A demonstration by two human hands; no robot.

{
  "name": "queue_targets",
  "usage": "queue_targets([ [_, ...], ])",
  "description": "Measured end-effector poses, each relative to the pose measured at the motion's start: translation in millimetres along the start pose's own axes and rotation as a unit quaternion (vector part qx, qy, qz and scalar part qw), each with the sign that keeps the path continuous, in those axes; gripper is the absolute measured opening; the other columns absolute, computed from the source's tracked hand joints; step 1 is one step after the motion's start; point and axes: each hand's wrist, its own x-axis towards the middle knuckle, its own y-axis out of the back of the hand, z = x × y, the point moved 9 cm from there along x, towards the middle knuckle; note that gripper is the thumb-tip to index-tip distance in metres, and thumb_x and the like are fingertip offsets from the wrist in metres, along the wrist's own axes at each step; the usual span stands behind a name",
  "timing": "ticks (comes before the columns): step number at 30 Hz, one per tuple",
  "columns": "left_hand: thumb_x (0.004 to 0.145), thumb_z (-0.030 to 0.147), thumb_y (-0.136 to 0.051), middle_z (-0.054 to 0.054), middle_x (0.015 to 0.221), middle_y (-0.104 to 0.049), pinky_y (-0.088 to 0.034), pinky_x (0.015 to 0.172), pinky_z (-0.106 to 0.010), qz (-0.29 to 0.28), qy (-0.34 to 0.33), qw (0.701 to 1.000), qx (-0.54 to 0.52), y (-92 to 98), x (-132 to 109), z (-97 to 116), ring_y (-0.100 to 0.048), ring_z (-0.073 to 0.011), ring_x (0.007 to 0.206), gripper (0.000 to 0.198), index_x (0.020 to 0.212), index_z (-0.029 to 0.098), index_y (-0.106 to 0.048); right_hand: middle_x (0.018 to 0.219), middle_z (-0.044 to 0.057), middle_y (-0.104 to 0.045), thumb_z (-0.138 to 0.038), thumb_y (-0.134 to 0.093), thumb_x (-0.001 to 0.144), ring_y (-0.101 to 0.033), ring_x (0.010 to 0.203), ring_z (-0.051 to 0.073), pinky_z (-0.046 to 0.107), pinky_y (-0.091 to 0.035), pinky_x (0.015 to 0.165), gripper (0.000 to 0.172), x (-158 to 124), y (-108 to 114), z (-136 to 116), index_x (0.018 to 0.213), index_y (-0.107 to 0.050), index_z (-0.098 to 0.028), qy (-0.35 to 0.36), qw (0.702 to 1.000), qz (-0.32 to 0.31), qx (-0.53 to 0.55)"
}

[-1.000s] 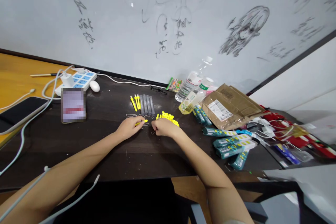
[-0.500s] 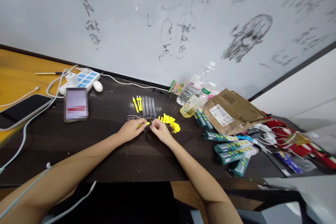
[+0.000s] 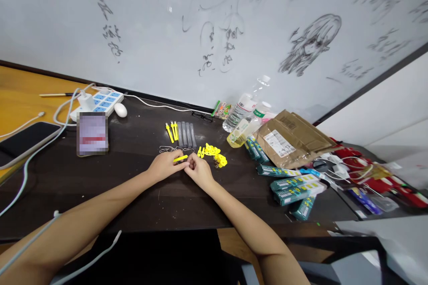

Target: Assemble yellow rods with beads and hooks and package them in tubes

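Your left hand [image 3: 165, 167] rests on the dark table [image 3: 133, 187], thumb and fingers pinched narrow on a small yellow piece [image 3: 180, 158], and the piece pokes out toward the right, just above the tabletop. Your right hand [image 3: 199, 171] comes in from the other side with its fingers curled tight, fingertips touching those of the left, right at the end of the yellow piece. Whether anything thin sits between them, the view cannot tell.

Just beyond the right hand lies the yellow pile [image 3: 212, 153], a loose heap of the same bright parts. Farther back, a row of clear tubes [image 3: 186, 133] lies side by side, with a few yellow sticks [image 3: 172, 130] just to their left. Some wire loops [image 3: 167, 148] lie just beyond your left hand.

Off to the far left, a power strip [image 3: 100, 100] and a white mouse [image 3: 120, 109] sit by the wall, with a phone [image 3: 26, 140] nearer. To the right are bottles [image 3: 239, 116], a cardboard parcel [image 3: 294, 136] and green packets [image 3: 294, 185], all well apart from your hands.
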Motion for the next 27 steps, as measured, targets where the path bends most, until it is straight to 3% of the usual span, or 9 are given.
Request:
queue_targets([
  [6, 0.08, 0.056, -0.051, 0.002, 0.058, -0.054, -0.031, 0.054, -0.024, 0.022, 0.0, 1.0, 0.006, 4.0, 1, -1, -0.053, -0.0145, 0.055, 0.037, 0.069, 0.021, -0.052, 0.056, -0.007, -0.043, -0.026, -0.051, 0.076, -0.042, 0.051, 0.01, 0.021, -0.029, 0.053, 0.005, 0, 0, -6, 0.075, -0.047, -0.022, 0.023, 0.999, 0.003, -0.036],
  [12, 0.086, 0.047, -0.046, -0.001, 0.068, -0.062, -0.036, 0.06, -0.024, 0.023, -0.022, 0.999, -0.022, 4.3, 2, 1, -0.057, -0.0157, 0.064, 0.032, 0.079, 0.02, -0.062, 0.055, -0.007, -0.041, -0.029, -0.049, 0.08, -0.042, 0.051, 0.01, 0.021, -0.031, 0.054, 0.008, -2, 1, -10, 0.077, -0.05, -0.022, 0.036, 0.999, 0.004, -0.015],
  [18, 0.082, 0.049, -0.053, 0.0, 0.065, -0.063, -0.039, 0.061, -0.024, 0.034, -0.021, 0.995, -0.086, 5.5, 5, -4, -0.056, -0.0147, 0.063, 0.035, 0.073, 0.018, -0.065, 0.056, -0.007, -0.043, -0.032, -0.054, 0.079, -0.039, 0.049, 0.009, 0.02, -0.031, 0.051, 0.011, 0, -7, 3, 0.078, -0.051, -0.021, 0.008, 0.993, -0.035, 0.11],
  [24, 0.083, 0.044, -0.052, 0.001, 0.074, -0.065, -0.039, 0.063, -0.024, 0.036, -0.006, 0.993, -0.114, 3.2, 5, -7, -0.057, -0.0142, 0.066, 0.028, 0.082, 0.018, -0.064, 0.055, -0.006, -0.051, -0.039, -0.055, 0.08, -0.041, 0.045, 0.008, 0.021, -0.033, 0.047, 0.023, 5, -20, 8, 0.076, -0.042, -0.021, -0.022, 0.948, -0.076, 0.308],
  [27, 0.087, 0.042, -0.045, 0.001, 0.07, -0.061, -0.038, 0.062, -0.023, 0.032, -0.016, 0.994, -0.108, 4.0, 4, -3, -0.054, -0.0134, 0.065, 0.03, 0.076, 0.018, -0.058, 0.061, -0.003, -0.057, -0.038, -0.056, 0.08, -0.045, 0.048, 0.009, 0.022, -0.037, 0.05, 0.021, 4, -21, 4, 0.078, -0.044, -0.021, -0.02, 0.943, -0.097, 0.318],
])
